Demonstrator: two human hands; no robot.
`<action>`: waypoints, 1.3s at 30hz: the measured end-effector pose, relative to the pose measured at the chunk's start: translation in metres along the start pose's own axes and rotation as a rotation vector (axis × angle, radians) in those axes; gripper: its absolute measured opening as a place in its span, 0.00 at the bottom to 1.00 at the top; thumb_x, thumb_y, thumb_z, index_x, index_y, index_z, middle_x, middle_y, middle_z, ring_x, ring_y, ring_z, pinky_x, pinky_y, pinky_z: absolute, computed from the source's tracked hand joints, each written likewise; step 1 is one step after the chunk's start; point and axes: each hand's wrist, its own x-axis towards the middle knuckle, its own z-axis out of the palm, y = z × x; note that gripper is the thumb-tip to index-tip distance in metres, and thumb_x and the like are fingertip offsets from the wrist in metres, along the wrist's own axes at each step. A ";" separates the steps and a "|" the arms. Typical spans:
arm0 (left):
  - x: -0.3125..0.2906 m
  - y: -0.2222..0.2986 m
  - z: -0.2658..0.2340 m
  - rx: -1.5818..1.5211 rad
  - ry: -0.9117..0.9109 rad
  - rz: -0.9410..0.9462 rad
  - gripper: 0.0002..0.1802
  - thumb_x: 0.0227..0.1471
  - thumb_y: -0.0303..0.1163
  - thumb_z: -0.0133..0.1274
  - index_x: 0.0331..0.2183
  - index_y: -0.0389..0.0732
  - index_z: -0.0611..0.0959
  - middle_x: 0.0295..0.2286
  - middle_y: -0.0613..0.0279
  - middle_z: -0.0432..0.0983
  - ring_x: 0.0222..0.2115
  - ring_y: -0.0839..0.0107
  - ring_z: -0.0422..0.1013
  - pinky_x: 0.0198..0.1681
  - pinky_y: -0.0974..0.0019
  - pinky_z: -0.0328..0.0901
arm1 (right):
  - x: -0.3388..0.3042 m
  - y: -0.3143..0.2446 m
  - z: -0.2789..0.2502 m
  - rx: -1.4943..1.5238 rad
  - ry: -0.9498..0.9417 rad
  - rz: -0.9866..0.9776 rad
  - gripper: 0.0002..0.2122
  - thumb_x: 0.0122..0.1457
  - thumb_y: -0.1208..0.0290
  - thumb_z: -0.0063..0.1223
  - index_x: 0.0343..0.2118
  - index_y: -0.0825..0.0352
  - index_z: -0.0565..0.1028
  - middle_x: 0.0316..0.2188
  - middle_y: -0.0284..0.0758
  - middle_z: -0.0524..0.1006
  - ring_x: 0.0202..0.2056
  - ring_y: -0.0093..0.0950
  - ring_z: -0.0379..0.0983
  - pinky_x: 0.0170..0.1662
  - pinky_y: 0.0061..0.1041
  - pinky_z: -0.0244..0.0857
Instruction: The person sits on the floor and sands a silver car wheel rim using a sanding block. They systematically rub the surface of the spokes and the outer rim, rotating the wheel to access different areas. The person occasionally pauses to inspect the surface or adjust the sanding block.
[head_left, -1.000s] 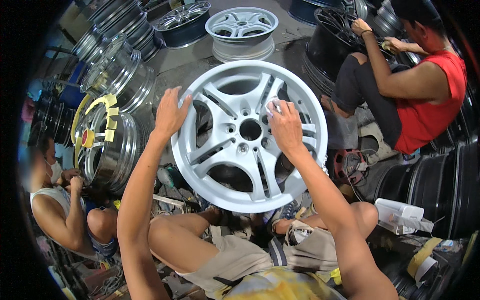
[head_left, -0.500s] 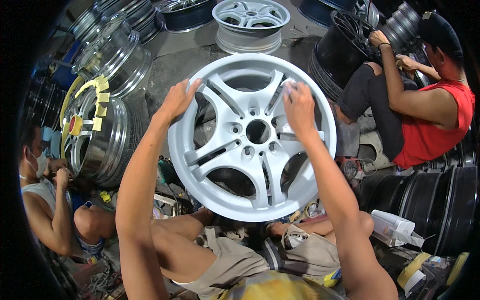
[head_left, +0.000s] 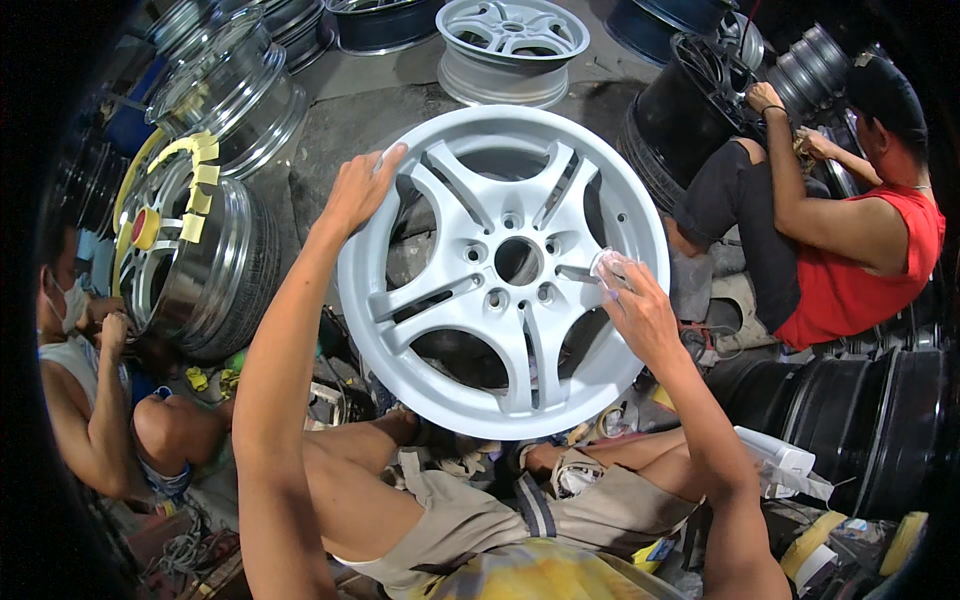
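A light grey alloy wheel rim [head_left: 458,210] with paired-bar spokes stands tilted in front of me, above my lap. My left hand [head_left: 362,188] grips its upper left edge; one finger lies along the lip and the others are partly hidden behind it. My right hand [head_left: 640,305] pinches a small crumpled white wad [head_left: 606,265]. It presses the wad on the right-hand spoke, near the bolt holes. Whether the wad is cloth or paper I cannot tell.
Another grey rim [head_left: 505,85] lies behind. At left, a person works beside a tyred wheel [head_left: 215,280] with yellow masking tape [head_left: 203,175]. A person in red [head_left: 860,255] handles a black wheel [head_left: 675,105] at right. Black rims [head_left: 840,415] and a white container [head_left: 775,455] stand near my right arm.
My right hand has moved down from the upper right spoke to the right-hand spoke with the white wad. My left hand keeps its grip on the rim.
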 end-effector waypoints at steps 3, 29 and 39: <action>0.006 0.006 -0.003 0.037 -0.097 -0.088 0.41 0.62 0.64 0.43 0.45 0.31 0.85 0.33 0.30 0.80 0.41 0.40 0.78 0.49 0.46 0.67 | 0.018 0.007 0.014 0.032 0.110 -0.013 0.15 0.54 0.79 0.60 0.45 0.73 0.81 0.49 0.40 0.76 0.53 0.39 0.72 0.56 0.35 0.68; 0.000 0.012 -0.004 -0.039 -0.046 -0.080 0.44 0.61 0.65 0.43 0.35 0.28 0.87 0.25 0.35 0.79 0.33 0.44 0.78 0.44 0.47 0.68 | 0.135 0.006 0.071 0.011 0.378 0.192 0.12 0.55 0.80 0.58 0.43 0.73 0.81 0.43 0.44 0.78 0.47 0.44 0.74 0.52 0.39 0.70; 0.004 -0.008 0.000 -0.148 -0.053 -0.111 0.44 0.62 0.66 0.42 0.34 0.27 0.87 0.22 0.49 0.77 0.27 0.64 0.73 0.35 0.56 0.68 | 0.137 -0.024 0.083 0.167 0.308 -0.221 0.13 0.53 0.79 0.60 0.43 0.68 0.82 0.46 0.39 0.78 0.51 0.40 0.73 0.54 0.36 0.69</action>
